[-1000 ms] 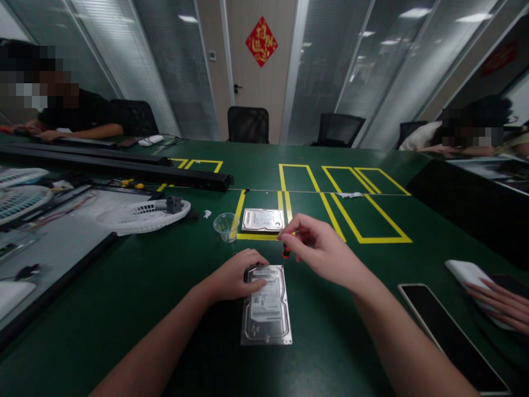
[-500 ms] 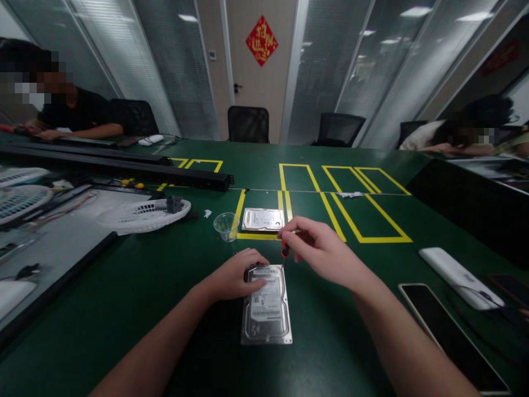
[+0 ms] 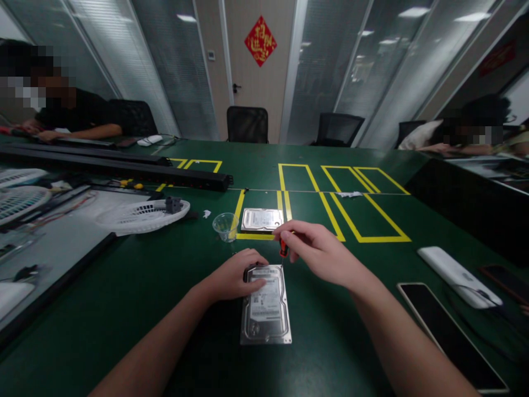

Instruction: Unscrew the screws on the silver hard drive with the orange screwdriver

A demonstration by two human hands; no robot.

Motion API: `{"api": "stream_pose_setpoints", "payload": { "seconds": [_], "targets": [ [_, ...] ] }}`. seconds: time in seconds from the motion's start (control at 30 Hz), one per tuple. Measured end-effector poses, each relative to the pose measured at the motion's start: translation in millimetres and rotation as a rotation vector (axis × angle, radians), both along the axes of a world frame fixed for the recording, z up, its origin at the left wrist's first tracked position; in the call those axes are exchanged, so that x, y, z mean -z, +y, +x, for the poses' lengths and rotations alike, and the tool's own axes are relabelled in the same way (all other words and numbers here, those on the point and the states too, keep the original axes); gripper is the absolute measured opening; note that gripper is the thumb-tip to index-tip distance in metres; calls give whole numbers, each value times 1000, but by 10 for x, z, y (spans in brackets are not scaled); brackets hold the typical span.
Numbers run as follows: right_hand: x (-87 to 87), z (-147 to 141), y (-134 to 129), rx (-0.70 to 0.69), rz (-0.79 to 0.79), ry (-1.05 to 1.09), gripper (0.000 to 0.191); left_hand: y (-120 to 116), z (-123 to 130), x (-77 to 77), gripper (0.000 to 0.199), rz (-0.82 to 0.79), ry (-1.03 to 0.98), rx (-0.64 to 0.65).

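A silver hard drive with a white label lies in front of me on the green table. My left hand grips its far left side, the thumb lying across the label. In my right hand is a small red and black screwdriver, pinched by the handle. It stands nearly upright, with its thin shaft at the drive's far right corner. The fingers partly cover the handle. Just beyond sits a second hard drive, and to its left a clear plastic cup.
White fan guards and a grey panel lie left, with long black bars behind. A phone and white power bank lie right. Yellow tape marks the table. People sit at both far sides.
Hardly anything differs. The right fingers and screwdriver handle have shifted very slightly left, with the shaft still at the same corner; the left hand and drive stay in place.
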State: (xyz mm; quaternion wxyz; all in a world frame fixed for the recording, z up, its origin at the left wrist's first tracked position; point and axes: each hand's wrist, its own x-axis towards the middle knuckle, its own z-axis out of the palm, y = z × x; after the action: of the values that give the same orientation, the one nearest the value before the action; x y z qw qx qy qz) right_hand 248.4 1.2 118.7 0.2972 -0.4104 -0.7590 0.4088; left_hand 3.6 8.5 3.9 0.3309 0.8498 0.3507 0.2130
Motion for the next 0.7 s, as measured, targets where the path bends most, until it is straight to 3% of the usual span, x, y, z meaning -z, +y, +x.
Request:
{"api": "stream_pose_setpoints", "payload": {
  "seconds": [0.53,0.7],
  "targets": [
    [-19,4,-31,24,36,38,11,2,0,20,34,6,5,-10],
    [-29,8,-25,0,21,-14,19,0,3,18,33,13,-6,-2]
  ]
}}
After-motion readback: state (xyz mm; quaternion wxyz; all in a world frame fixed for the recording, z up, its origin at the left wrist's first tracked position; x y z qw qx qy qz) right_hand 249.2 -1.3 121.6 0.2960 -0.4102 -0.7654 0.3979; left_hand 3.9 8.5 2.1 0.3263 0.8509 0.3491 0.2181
